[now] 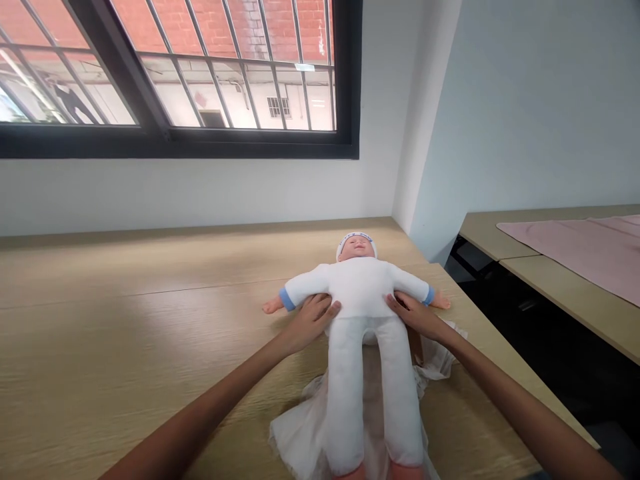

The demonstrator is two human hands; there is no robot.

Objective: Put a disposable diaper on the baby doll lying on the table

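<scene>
A baby doll [363,287] in a white suit with blue cuffs and a white cap lies on its back, head toward the wall, arms spread wide. My left hand [314,320] grips the doll's side at the waist, thumb on the front of the body. On the opposite side, my right hand [415,313] holds the waist the same way, its other fingers partly hidden beside and behind the body. Under the doll's legs spreads a sheer white cloth [300,427], crumpled, with part of it showing past my right wrist.
The wooden table [125,360] reaches back to the wall and ends at a slanting edge on the right. Beyond a dark gap stands another table [565,280] with a pink cloth [590,247] over it. A barred window [240,67] is above.
</scene>
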